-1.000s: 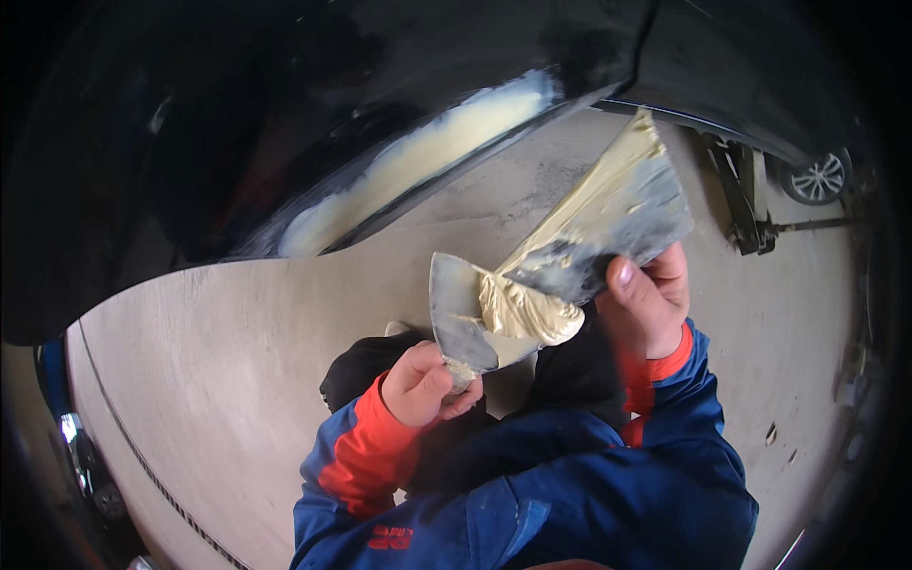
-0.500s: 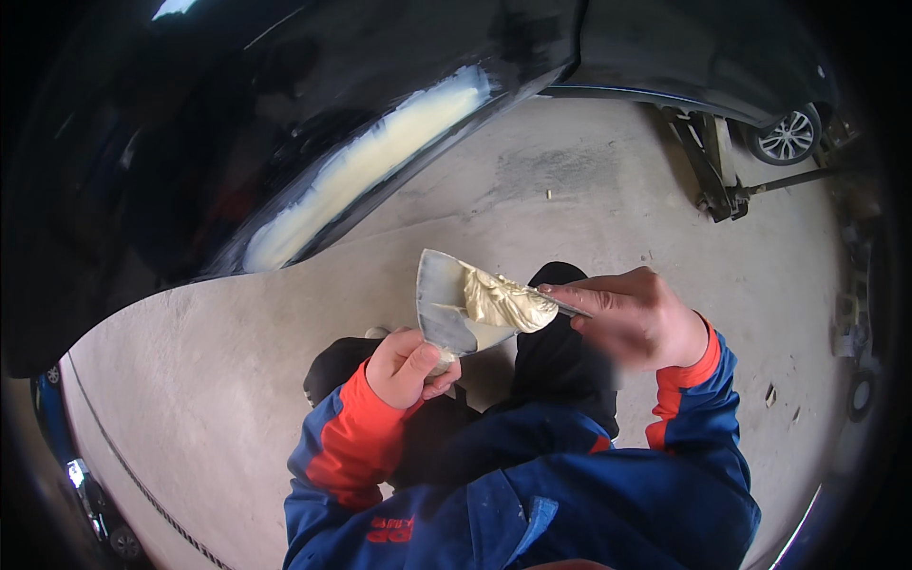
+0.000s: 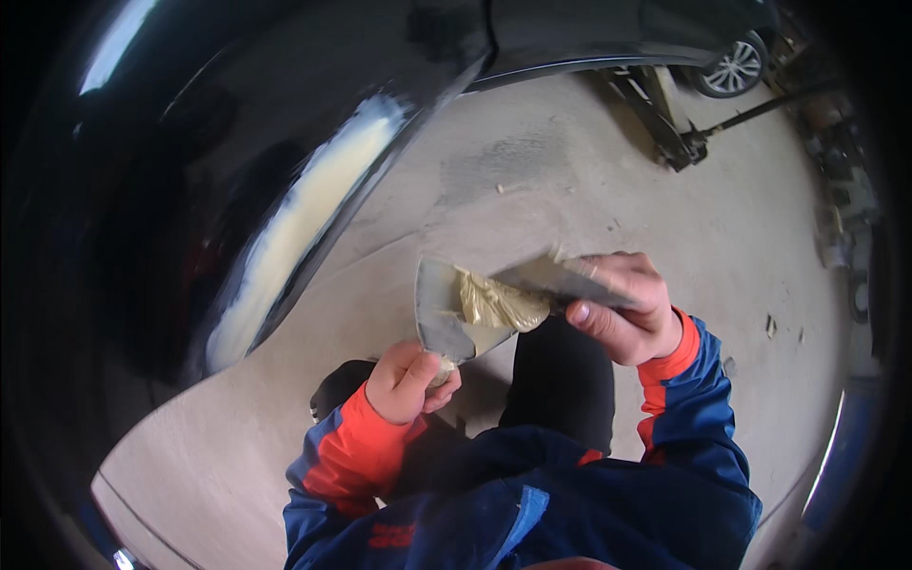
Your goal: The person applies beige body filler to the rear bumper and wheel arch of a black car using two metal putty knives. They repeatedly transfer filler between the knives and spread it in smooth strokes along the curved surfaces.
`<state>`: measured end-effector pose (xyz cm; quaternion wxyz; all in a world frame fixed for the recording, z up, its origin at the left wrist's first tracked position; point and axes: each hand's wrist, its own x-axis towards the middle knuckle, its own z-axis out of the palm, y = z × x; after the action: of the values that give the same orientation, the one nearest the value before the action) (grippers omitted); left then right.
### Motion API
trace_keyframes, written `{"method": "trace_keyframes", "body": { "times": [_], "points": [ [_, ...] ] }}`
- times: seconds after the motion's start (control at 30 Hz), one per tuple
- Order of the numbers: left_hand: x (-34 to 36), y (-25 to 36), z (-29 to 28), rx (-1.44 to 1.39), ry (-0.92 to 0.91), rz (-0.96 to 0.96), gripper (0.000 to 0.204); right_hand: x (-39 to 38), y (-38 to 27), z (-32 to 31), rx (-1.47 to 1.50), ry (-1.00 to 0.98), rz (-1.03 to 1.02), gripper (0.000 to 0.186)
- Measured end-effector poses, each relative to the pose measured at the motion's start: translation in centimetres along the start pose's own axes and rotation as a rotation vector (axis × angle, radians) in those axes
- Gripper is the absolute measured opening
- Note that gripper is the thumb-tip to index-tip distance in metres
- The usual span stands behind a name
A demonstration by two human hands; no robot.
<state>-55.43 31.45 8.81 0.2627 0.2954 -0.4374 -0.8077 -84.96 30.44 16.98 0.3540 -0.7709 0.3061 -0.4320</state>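
My left hand point(image 3: 407, 382) is closed round the handle of a wide putty knife point(image 3: 439, 296), its blade tilted up in front of my knees. A thick lump of beige body filler point(image 3: 496, 302) lies on that blade. In my right hand point(image 3: 629, 309) a flat grey spreader point(image 3: 560, 277) is pinched between thumb and fingers, its far part smeared by motion, close over the filler. Ahead to the left, the black car panel point(image 3: 190, 171) carries a long pale strip of filler point(image 3: 302, 220) along its lower edge.
A lift arm point(image 3: 665, 119) stands on the concrete floor point(image 3: 427, 204) beneath the car at the upper right, near a wheel point(image 3: 736, 68). Small debris point(image 3: 770, 327) lies on the floor to the right. Various items point(image 3: 836, 228) line the right side.
My right hand has turned the spreader so its flat face shows, lifted off the filler lump. The view has swung, shifting the car panel and its strip down and left.
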Motion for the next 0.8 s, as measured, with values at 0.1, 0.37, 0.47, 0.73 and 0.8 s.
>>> {"method": "trace_keyframes", "body": {
  "times": [0.1, 0.37, 0.47, 0.73, 0.8],
  "points": [
    [1.4, 3.3, 0.6, 0.001, -0.161, 0.010, 0.058, 0.9, -2.8, -3.0, 0.011, -0.140, 0.124, 0.043],
    [-2.3, 20.2, 12.2, -0.040, -0.120, -0.103, 0.070, 4.8, -19.3, -11.2, 0.023, 0.098, 0.288, 0.025],
    [-5.5, 25.8, 17.4, -0.048, 0.004, -0.026, 0.080, 7.0, -26.1, -11.8, 0.374, 0.489, 0.678, 0.028],
    [-13.1, 35.9, 29.7, 0.991, 0.211, 0.846, 0.060, 11.0, -43.5, -9.7, 1.125, 0.610, 0.820, 0.026],
    [-15.1, 37.4, 31.2, 1.125, 0.190, 0.795, 0.082, 11.7, -45.8, -10.9, 1.140, 0.514, 0.845, 0.025]
  ]
}}
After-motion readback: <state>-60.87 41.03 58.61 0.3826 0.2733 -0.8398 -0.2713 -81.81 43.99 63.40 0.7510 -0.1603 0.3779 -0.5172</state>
